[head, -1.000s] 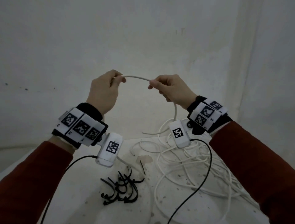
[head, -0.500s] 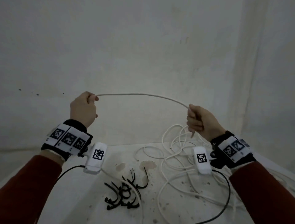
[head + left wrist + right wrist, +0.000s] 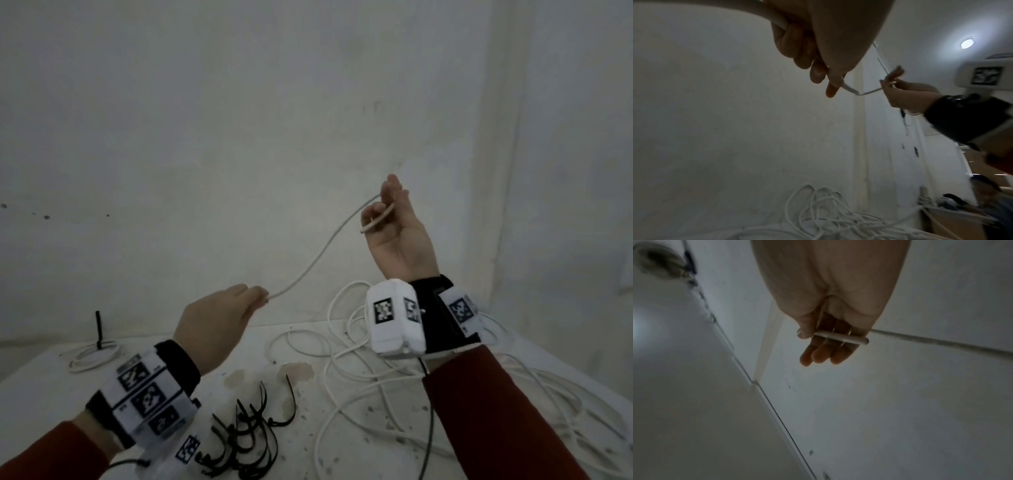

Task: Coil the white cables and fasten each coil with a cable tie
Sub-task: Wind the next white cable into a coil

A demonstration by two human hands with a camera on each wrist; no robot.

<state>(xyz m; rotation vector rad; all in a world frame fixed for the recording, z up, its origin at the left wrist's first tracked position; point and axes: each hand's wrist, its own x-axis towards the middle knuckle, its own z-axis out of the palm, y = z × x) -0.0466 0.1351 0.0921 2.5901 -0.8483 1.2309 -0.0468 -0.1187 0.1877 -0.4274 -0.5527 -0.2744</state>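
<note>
A white cable point(image 3: 318, 260) slants through the air between my hands. My left hand point(image 3: 262, 296) is low at centre, back toward me, fingers curled round the cable point(image 3: 865, 92). My right hand point(image 3: 380, 212) is raised higher on the right, palm toward me; its thumb pins the cable's cut end point(image 3: 840, 337) across the fingers. The rest of the loose white cable point(image 3: 376, 377) lies tangled on the table beneath the right wrist. A pile of black cable ties point(image 3: 246, 435) sits near the front of the table.
A small coil point(image 3: 92, 353) lies at the table's far left, with a black tie point(image 3: 99, 329) standing up from it. The white, stained table point(image 3: 51, 383) meets a plain wall close behind. Black camera leads hang from both wrists.
The hands were spread level with the cable arched between them. Now my right hand has risen and turned palm toward me, and my left hand has dropped toward the centre.
</note>
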